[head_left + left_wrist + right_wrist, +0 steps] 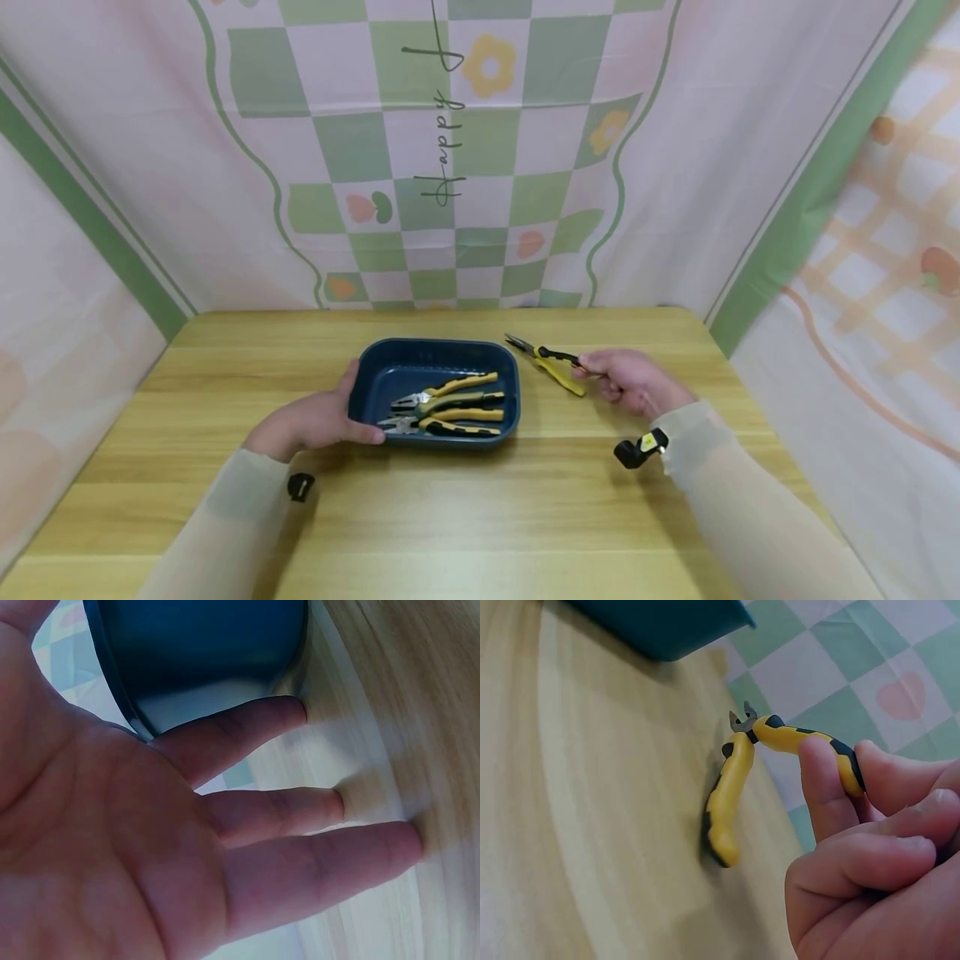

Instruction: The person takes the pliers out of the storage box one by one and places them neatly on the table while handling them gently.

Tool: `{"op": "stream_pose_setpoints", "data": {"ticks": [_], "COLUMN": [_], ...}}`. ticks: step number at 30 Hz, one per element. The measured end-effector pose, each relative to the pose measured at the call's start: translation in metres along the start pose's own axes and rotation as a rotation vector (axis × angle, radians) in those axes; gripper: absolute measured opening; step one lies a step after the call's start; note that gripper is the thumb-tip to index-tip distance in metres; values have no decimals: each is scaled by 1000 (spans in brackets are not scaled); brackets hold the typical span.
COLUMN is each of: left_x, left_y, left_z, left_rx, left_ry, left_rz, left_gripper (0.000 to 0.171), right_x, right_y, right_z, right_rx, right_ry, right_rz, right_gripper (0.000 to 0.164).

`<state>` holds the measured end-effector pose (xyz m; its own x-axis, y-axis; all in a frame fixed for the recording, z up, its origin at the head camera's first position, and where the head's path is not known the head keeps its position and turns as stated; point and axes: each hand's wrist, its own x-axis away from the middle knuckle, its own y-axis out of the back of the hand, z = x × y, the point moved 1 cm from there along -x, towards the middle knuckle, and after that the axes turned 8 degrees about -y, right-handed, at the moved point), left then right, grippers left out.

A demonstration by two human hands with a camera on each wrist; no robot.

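Note:
My right hand (628,377) pinches one handle of a pair of yellow-and-black needle-nose pliers (558,375) between thumb and fingers. The pliers' handles are spread wide and their slim jaws part slightly, pointing toward the back left. In the right wrist view the other handle (731,799) hangs free, close over the table. My left hand (322,421) rests against the left end of a dark blue tray (442,353), thumb at its front corner. Its fingers (277,814) stretch out straight in the left wrist view, their tips down at the tabletop. Several pliers (461,414) with yellow and dark handles lie inside the tray.
A wooden table (450,517) lies under everything, its back edge close behind the tray. Behind it hangs a curtain (420,150) with green and white checks. More patterned cloth stands at both sides.

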<state>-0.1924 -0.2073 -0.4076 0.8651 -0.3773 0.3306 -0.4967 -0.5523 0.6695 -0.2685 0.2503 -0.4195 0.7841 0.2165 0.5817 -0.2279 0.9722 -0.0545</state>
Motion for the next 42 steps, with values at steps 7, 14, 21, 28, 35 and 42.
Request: {"op": "stream_pose_setpoints", "data": {"ticks": [7,14,21,28,35,42], "left_x": [0,1,1,2,1,2], "left_y": [0,0,0,-1,-1,0], "left_z": [-1,-2,-1,-1,-1,-3], "left_rx": [-8,-10,-8,4,15,10], "left_ry": [-4,-10,-17,-11,-6,-5], "left_rz": [0,-1,1,2,2,2], "left_gripper": [136,136,135,136,135,134], "right_x": [-3,-2,2,8,16,26], "right_y": [2,-1,-3,-9,-18,-31], "right_z": [-13,-14,-14,-13,-8,3], "right_rx": [-8,117,411,610,680,959], "right_ry": [-15,13,63,137,146,182], "right_rz": [-18,-75,-143,-166,-159,-231], "right_gripper": [24,29,32,26,22,22]}}
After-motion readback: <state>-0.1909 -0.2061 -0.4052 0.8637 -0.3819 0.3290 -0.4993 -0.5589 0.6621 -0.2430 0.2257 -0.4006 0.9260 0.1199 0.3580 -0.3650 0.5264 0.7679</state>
